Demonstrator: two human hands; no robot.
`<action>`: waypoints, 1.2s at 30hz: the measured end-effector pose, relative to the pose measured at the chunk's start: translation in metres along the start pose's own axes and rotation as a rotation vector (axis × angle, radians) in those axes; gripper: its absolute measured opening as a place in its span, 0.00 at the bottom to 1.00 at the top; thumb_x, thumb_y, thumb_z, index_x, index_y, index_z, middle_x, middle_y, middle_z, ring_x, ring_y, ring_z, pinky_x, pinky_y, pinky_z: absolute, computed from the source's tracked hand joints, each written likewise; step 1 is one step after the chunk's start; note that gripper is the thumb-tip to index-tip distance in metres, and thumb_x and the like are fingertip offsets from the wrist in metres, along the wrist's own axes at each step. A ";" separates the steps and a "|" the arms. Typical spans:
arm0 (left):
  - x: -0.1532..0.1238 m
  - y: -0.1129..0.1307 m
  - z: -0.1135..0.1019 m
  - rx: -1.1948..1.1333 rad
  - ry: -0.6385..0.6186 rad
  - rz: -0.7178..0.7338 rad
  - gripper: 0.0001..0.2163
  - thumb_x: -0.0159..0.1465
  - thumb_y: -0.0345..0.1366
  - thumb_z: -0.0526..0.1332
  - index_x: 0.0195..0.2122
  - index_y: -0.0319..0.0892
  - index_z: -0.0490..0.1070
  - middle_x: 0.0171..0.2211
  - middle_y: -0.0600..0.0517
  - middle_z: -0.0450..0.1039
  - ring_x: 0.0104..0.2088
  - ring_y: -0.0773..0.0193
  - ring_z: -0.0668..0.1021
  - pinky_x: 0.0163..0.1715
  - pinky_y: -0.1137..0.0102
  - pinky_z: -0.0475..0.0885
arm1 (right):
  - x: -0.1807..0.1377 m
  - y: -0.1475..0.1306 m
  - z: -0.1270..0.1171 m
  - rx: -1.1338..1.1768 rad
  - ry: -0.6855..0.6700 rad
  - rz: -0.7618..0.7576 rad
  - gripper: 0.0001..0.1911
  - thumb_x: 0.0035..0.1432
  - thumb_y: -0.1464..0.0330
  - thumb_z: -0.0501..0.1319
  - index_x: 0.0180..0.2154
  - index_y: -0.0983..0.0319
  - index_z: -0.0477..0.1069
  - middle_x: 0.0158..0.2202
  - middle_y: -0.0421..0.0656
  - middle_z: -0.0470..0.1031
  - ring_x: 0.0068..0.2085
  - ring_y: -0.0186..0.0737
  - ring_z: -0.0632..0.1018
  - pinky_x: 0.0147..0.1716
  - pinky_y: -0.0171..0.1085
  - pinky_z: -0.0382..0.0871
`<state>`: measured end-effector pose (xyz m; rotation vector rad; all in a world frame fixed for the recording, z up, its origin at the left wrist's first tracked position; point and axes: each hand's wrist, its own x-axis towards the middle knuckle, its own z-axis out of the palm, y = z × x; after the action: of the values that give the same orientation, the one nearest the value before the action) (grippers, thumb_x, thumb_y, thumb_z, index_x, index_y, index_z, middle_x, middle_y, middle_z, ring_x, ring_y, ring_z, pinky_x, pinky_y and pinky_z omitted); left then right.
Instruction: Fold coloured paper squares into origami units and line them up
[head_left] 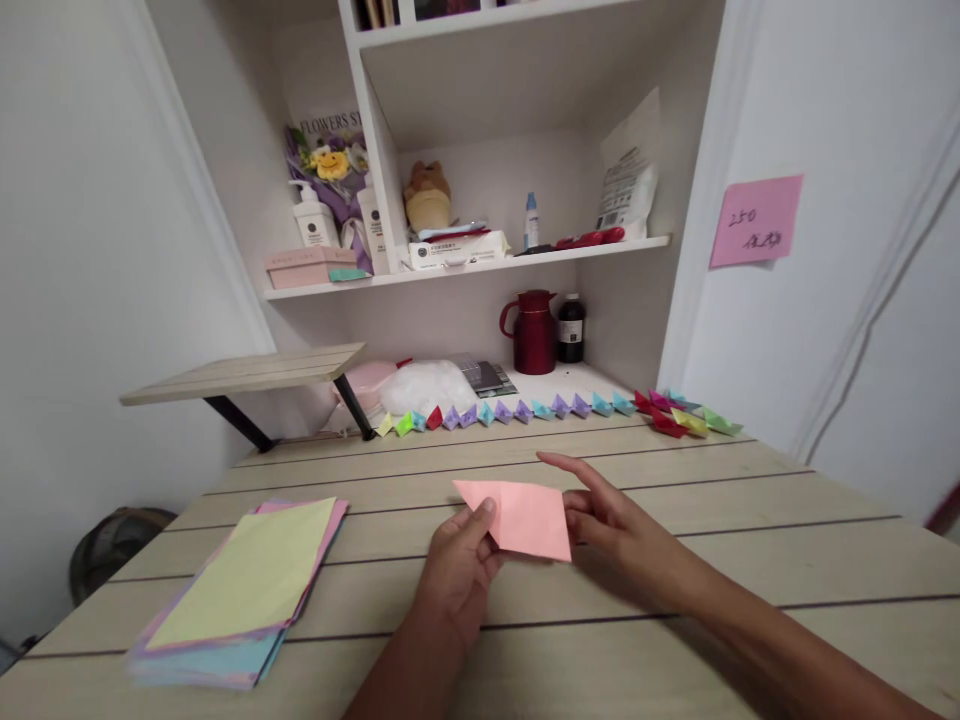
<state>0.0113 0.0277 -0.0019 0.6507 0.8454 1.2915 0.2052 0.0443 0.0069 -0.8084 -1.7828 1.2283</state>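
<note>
A folded piece of pink origami paper (534, 522) is held just above the table, with a pointed corner at its upper left. My left hand (459, 570) pinches its left side, thumb on top and fingers underneath. At the paper's right edge is my right hand (619, 525); its index finger stretches up and away, while its other fingertips are curled at the edge and partly hidden behind it. To the left lies a stack of coloured paper sheets (251, 570), yellow on top.
Along the table's back runs a row of small folded paper boats (506, 412), with larger boats (679, 420) grouped at the right. A small raised shelf (247, 372) stands back left. Behind are a red jug (534, 335), a dark bottle (571, 328) and a white plastic bag (435, 388).
</note>
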 end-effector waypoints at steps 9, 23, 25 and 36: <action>-0.002 -0.004 0.002 -0.016 -0.026 0.034 0.13 0.58 0.34 0.66 0.43 0.32 0.75 0.40 0.39 0.79 0.43 0.56 0.80 0.47 0.66 0.72 | 0.002 0.000 0.004 -0.530 0.187 -0.451 0.31 0.57 0.71 0.60 0.59 0.47 0.58 0.67 0.43 0.41 0.63 0.52 0.57 0.58 0.53 0.60; -0.007 -0.003 0.007 0.163 -0.161 0.049 0.19 0.51 0.43 0.71 0.39 0.32 0.78 0.35 0.41 0.80 0.37 0.56 0.79 0.42 0.65 0.70 | 0.006 0.006 0.002 -0.300 0.093 -0.107 0.09 0.54 0.62 0.63 0.27 0.60 0.70 0.37 0.43 0.74 0.40 0.43 0.74 0.41 0.40 0.68; -0.008 -0.001 0.009 0.167 -0.180 0.037 0.19 0.52 0.42 0.70 0.40 0.33 0.78 0.38 0.40 0.79 0.39 0.55 0.79 0.45 0.64 0.70 | 0.006 0.008 0.002 -0.265 0.145 -0.055 0.09 0.53 0.62 0.63 0.28 0.60 0.67 0.31 0.40 0.72 0.35 0.40 0.72 0.35 0.37 0.66; -0.005 -0.005 0.005 0.278 -0.201 0.046 0.19 0.53 0.43 0.69 0.42 0.34 0.78 0.37 0.41 0.79 0.40 0.56 0.78 0.46 0.65 0.68 | 0.007 0.009 0.004 -0.291 0.290 -0.053 0.11 0.55 0.60 0.61 0.28 0.59 0.62 0.24 0.35 0.65 0.28 0.36 0.68 0.28 0.34 0.62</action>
<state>0.0175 0.0225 -0.0024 1.0081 0.8541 1.1366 0.1987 0.0517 -0.0002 -1.0392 -1.7484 0.7797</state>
